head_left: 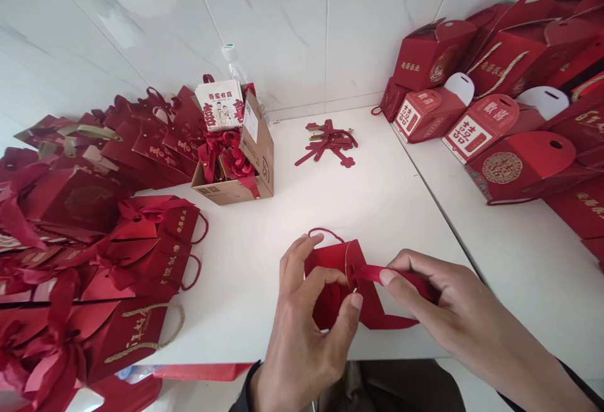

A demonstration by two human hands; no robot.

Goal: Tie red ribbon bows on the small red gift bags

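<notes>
A red paper gift box (pixel 368 302) with a cord handle stands near the table's front edge, its top flaps raised. My left hand (pixel 306 311) is closed on the box, with thumb and index finger on either side of a flap by its slot. From that slot a red ribbon (pixel 370 273) runs out to the right. My right hand (pixel 425 292) pinches this ribbon between thumb and fingers, and the rest of it lies inside the palm. The inside of the box is mostly hidden by my left hand.
A cardboard box (pixel 231 190) of ribbons and printed cards stands behind, with a plastic bottle (pixel 230 56) at the wall. Loose dark-red straps (pixel 330 141) lie mid-table. Ribbon-tied boxes (pixel 141 261) crowd the left; more red boxes (pixel 509 167) fill the right, past a table seam.
</notes>
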